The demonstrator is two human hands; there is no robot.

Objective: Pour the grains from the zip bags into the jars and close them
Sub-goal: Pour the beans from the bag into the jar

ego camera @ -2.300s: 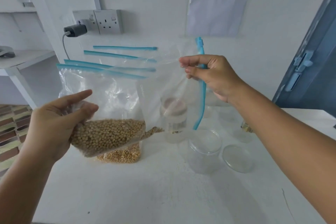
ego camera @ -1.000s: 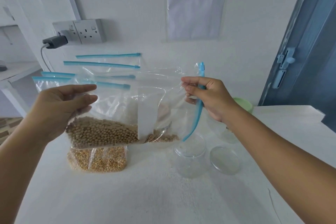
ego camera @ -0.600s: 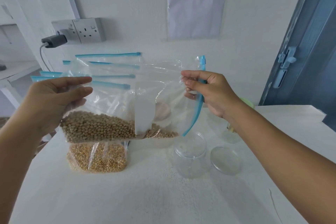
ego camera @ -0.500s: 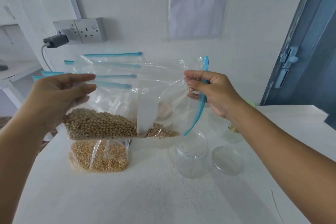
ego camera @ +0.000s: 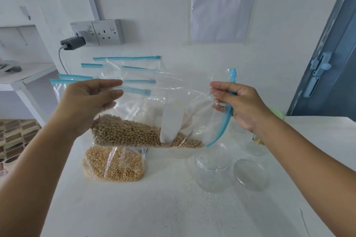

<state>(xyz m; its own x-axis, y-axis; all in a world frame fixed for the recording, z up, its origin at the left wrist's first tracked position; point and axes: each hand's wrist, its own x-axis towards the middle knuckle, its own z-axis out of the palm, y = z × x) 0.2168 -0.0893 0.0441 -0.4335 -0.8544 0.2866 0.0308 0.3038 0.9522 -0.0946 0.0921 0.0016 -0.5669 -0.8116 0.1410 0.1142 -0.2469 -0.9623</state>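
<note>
I hold a clear zip bag of tan beans (ego camera: pixel 134 132) sideways in the air above the white table (ego camera: pixel 154 208). My left hand (ego camera: pixel 86 106) grips its closed bottom end, and my right hand (ego camera: pixel 237 104) pinches the open mouth by its blue zip strip (ego camera: pixel 224 123). The beans lie along the bag's low side and reach towards the mouth. An open clear jar (ego camera: pixel 212 167) stands just below the mouth, its clear lid (ego camera: pixel 251 174) flat on the table to its right. A second bag of yellow grains (ego camera: pixel 113 163) lies under the held bag.
Several more zip bags with blue strips (ego camera: pixel 133 57) lean against the back wall. Other clear jars (ego camera: pixel 256 144) stand behind my right forearm. A wall socket with a plugged charger (ego camera: pixel 73 43) is at the left, a blue door (ego camera: pixel 331 75) at the right.
The bag has tilted from hanging to lying nearly level, with my left hand raised. The beans have slid along it towards the mouth above the open jar.
</note>
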